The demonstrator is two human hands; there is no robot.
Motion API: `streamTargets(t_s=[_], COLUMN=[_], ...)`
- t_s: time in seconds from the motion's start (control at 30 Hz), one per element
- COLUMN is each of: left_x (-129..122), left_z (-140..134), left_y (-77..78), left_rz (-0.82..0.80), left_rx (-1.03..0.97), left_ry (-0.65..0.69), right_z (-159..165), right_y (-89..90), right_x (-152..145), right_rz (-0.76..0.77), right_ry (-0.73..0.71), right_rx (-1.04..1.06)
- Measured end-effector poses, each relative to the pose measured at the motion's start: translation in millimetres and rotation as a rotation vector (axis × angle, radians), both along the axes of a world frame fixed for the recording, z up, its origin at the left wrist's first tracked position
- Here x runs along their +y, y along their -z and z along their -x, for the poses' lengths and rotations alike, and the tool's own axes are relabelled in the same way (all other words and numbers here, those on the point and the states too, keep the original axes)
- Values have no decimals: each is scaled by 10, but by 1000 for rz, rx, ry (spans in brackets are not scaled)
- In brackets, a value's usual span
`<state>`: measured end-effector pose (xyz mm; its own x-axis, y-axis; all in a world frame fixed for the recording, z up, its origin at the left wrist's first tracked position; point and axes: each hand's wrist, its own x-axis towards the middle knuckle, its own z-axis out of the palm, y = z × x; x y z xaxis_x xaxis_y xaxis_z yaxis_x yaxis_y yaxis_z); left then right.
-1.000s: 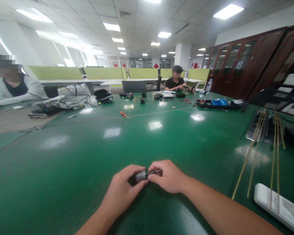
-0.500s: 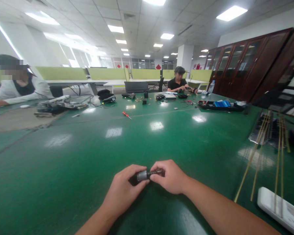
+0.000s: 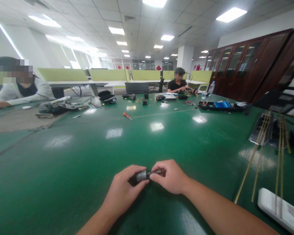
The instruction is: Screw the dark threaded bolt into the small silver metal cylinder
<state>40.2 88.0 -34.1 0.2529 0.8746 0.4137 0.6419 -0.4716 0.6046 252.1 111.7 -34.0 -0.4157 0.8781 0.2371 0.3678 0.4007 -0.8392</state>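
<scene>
My left hand closes its thumb and fingers round a small grey-and-black cylindrical part, holding it sideways just above the green table. From its right end a thin, dark, ridged shaft sticks out. Thumb and fingertips of my right hand pinch that shaft, their tips close to those of my left hand. The part's left end is hidden in my left palm, and whether the shaft is one piece with the cylinder I cannot tell.
An orange screwdriver lies farther off. Thin yellowish rods and a white case are at right. A black tray and piled electronic parts lie towards the back. Two people sit across the table.
The view has tilted very slightly. Both hands keep almost the same place and grip on the cylindrical part and its shaft.
</scene>
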Motion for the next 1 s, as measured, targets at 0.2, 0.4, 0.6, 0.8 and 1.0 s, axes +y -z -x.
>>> streamTargets(t_s=[0.2,0.4,0.6,0.8,1.0], left_x=[10,15,14,13,19], left_z=[-2,7,23,22,20], left_y=[-4,18,16,4,-11], left_rz=[-1,-4,-22,-10,-2], left_rx=[-12,-18,-29,-39,-39], left_ry=[0,-3,-12,-33,-54], right_z=[-5,-13,-25,-31,-24], right_y=[-1,8,19,37,47], right_x=[5,10,28,41,42], right_rz=[1,-22,-3,4,13], right_ry=[18,31,42,64,83], right_rx=[17,21,51,70,96])
